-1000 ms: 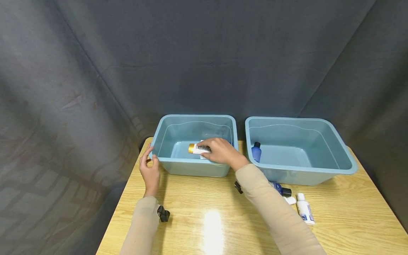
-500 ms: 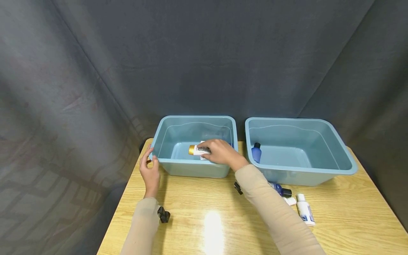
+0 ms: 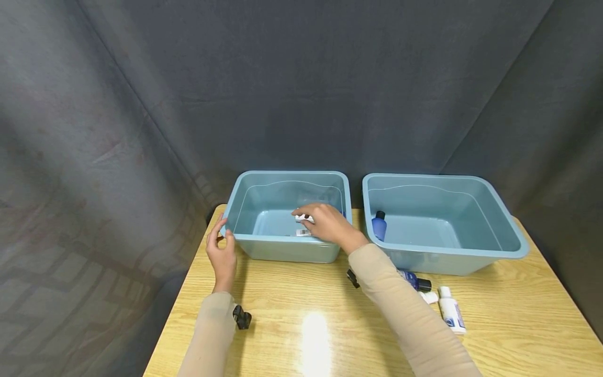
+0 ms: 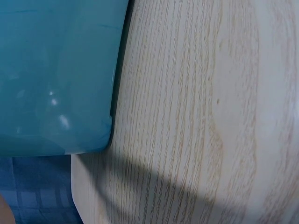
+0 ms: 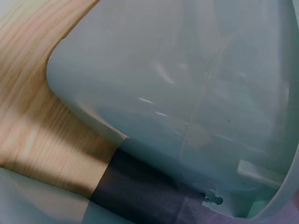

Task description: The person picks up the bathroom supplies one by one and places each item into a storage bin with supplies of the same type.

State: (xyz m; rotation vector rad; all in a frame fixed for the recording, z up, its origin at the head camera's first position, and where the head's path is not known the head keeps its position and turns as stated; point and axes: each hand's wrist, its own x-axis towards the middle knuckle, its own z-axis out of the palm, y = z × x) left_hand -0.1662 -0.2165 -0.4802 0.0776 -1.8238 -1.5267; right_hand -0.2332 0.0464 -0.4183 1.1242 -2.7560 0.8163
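Within the left blue tub (image 3: 287, 255), my right hand (image 3: 327, 222) holds a white bottle (image 3: 303, 218), its far part hidden by the hand. Just in front of that bottle, a second white item with a printed label (image 3: 303, 232) lies low in the tub, partly covered by the hand. A sliver of something blue shows by the tub's right wall. My left hand (image 3: 222, 256) is at the tub's front left corner, thumb and fingers gripping its rim. The right wrist view has only tub walls and table, and no held object is seen there.
A second blue tub (image 3: 452, 254) stands to the right, a blue bottle (image 3: 379, 226) inside at its left end. On the wooden table (image 3: 282, 314) before it lie a dark blue bottle (image 3: 414, 281), a white-capped item (image 3: 427, 297) and a white bottle (image 3: 452, 314). Grey curtain (image 3: 301, 94) hangs behind.
The bottle's gold cap, earlier pointing left from my right hand, is out of sight; a short white end shows instead. The labelled item beneath is more exposed. My left hand stays put.
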